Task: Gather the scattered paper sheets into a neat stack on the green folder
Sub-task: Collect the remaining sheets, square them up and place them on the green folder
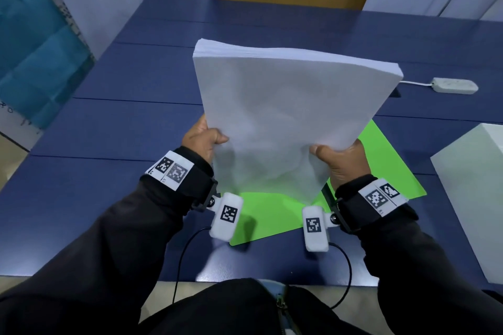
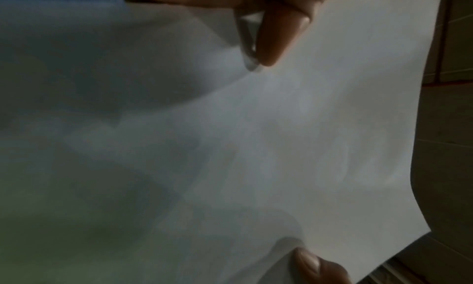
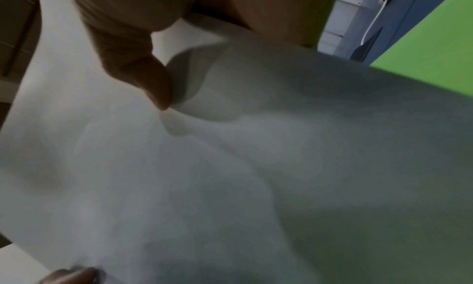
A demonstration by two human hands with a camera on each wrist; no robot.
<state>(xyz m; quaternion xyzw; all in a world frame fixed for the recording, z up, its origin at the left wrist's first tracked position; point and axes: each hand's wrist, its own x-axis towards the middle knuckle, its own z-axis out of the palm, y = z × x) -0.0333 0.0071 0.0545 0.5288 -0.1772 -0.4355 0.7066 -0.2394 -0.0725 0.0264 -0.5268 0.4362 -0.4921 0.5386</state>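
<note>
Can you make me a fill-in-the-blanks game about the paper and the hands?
1. The paper stack is held by ____ hands.
2. The folder under the stack is ____.
3. The table is dark ____.
4. The power strip is ____.

Missing words: two; green; blue; white

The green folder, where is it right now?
In the head view the green folder lies flat on the blue table, under the paper stack held upright by both hands.
</note>
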